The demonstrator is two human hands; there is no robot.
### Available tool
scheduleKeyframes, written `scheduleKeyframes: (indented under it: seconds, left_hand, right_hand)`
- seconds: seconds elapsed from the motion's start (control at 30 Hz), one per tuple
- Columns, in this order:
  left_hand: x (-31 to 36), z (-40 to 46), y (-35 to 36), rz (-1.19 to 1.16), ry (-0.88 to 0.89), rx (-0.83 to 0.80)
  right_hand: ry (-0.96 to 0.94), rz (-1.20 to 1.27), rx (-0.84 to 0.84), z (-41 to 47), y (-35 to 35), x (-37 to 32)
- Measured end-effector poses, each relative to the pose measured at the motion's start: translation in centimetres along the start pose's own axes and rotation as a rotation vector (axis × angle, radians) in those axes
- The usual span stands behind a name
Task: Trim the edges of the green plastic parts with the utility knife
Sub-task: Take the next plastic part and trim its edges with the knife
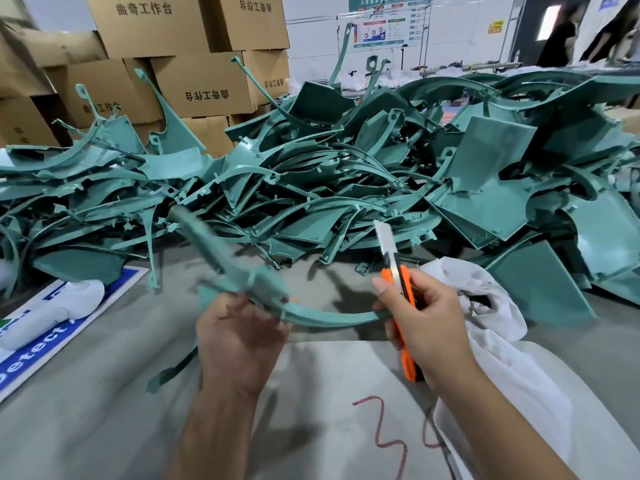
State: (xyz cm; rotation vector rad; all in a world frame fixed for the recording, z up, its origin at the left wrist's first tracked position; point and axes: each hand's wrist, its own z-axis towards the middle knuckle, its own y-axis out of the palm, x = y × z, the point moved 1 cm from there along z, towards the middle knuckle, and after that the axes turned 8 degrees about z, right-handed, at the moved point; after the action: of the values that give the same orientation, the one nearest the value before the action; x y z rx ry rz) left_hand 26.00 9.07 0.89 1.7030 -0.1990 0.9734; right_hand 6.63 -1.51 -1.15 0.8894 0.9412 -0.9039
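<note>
Now left hand (239, 337) grips curved green part (263, 289), right hand (426, 320) clasps utility knife (398, 282).

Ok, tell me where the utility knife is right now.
The utility knife is in the right hand, right of centre in the head view, blade pointing up, beside the curved green part held by the left hand.

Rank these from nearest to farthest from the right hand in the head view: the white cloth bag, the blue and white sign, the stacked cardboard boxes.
From the right hand, which holds the utility knife:
1. White cloth bag, just behind and right of it.
2. Blue and white sign, flat on the table at far left.
3. Stacked cardboard boxes, behind the pile, back left.
</note>
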Motion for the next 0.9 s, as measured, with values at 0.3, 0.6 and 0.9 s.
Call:
scheduleKeyframes:
  seconds: [0.3, 0.6, 0.9]
  left_hand:
    - [0.1, 0.1, 1.1, 0.007, 0.014, 0.114]
    - [-1.4, -0.6, 2.3, -0.230, -0.031, 0.077]
    - [-2.6, -0.3, 2.6, -0.275, -0.078, 0.069]
  right_hand:
    - [-0.251, -0.065, 0.219, -0.3, -0.4, -1.2]
    - [-0.418, -0.470, -0.223, -2.4, 3.0, -1.5]
    - [-0.357, -0.683, -0.266, -2.3, 2.9, -0.9]
